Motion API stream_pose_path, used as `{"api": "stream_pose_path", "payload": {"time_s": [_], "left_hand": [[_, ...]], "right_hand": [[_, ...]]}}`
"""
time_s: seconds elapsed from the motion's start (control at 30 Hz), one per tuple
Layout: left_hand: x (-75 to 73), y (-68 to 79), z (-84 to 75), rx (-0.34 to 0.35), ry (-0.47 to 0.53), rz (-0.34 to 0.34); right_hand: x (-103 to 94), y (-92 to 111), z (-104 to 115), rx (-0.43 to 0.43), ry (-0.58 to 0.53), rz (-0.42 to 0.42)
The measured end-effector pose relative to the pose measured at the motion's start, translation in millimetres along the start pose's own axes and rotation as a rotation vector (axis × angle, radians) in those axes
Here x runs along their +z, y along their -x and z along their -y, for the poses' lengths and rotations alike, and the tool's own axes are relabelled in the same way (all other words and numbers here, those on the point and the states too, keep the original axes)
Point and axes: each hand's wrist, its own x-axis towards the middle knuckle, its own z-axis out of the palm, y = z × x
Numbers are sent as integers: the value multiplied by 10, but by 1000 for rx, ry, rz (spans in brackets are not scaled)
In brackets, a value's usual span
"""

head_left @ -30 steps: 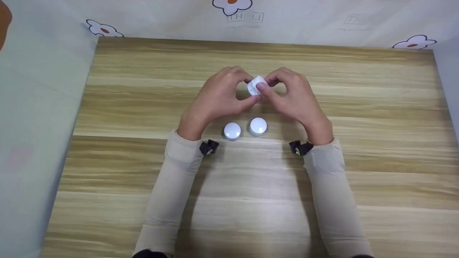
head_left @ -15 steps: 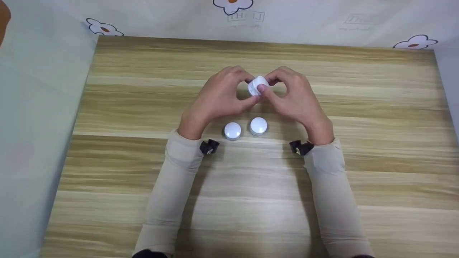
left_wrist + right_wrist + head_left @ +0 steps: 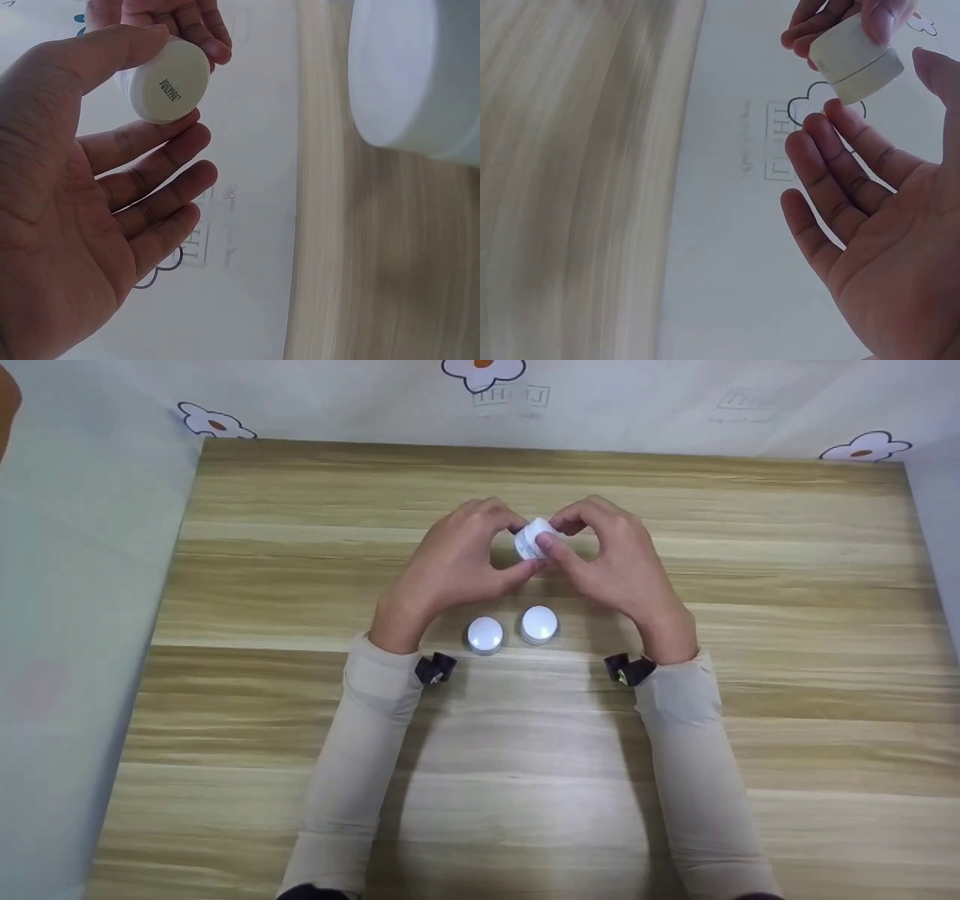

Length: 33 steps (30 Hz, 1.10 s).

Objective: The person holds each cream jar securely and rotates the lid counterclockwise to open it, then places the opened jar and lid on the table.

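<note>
A small white lidded jar (image 3: 529,541) is held up, tilted, between the two hands. My left hand (image 3: 450,559) pinches its body with thumb and forefinger, the other fingers extended. Its round base (image 3: 171,86), printed with a dark code, faces the left wrist camera. My right hand (image 3: 615,555) holds the opposite end, thumb and forefinger about the lid (image 3: 870,77). In the right wrist view its fingertips (image 3: 838,107) are at the lid's edge and the thumb lies close beside it. A thin seam shows between lid and body.
Two more white round jars, one on the left (image 3: 485,635) and one on the right (image 3: 539,625), stand on the wooden table (image 3: 300,697) between the wrists. One looms large in the left wrist view. A flower-patterned sheet (image 3: 637,405) rises behind the table's far edge.
The jar and both hands stay in nearly the same place, with only a tiny shift of the jar between the fingers. The two standing jars have not moved.
</note>
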Motion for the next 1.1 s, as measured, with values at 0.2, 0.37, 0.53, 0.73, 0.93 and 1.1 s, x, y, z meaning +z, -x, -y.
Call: {"api": "stream_pose_path", "payload": {"time_s": [0.2, 0.37, 0.53, 0.73, 0.93, 1.1], "left_hand": [[7, -2, -1, 6, 1, 4], [17, -7, 7, 3, 3, 10], [25, -20, 18, 0, -6, 13], [27, -19, 12, -8, -13, 19], [21, -20, 5, -9, -13, 18], [29, -27, 8, -2, -16, 10]], "right_hand": [[-1, -2, 1, 9, 5, -13], [-2, -10, 1, 17, -1, -11], [-8, -10, -2, 11, -5, -1], [-2, -9, -19, 2, -3, 7], [2, -12, -18, 11, -3, 7], [7, -12, -20, 27, -7, 6]]}}
